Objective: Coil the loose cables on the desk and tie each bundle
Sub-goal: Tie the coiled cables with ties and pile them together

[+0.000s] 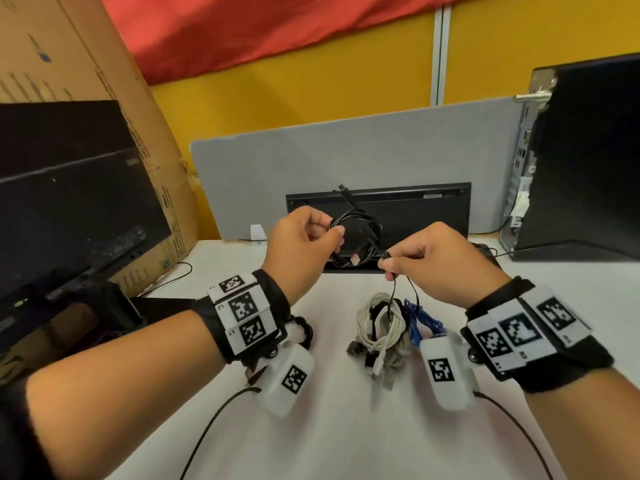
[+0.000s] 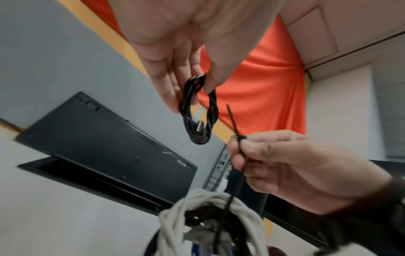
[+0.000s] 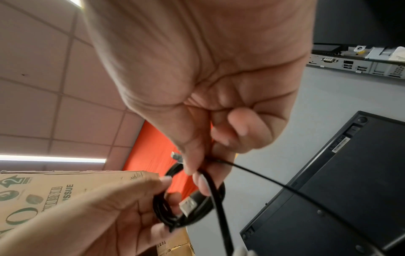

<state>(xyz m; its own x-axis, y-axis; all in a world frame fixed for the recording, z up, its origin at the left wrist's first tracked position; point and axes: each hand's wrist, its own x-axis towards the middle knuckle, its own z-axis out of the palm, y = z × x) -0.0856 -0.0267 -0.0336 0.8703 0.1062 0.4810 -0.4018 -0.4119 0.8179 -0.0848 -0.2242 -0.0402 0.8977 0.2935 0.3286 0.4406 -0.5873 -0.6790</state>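
My left hand pinches a small coil of black USB cable between thumb and fingers, held up above the desk; the coil hangs below the fingertips, its metal plug showing. My right hand grips a thin black cable tie just right of the coil, apart from it, and the tie hangs in a loop below the fist. On the white desk under the hands lie a white cable bundle and a blue cable.
An upturned black keyboard leans against the grey partition behind the hands. A dark monitor and a cardboard box stand at left, a computer tower at right. Thin black leads cross the white desk.
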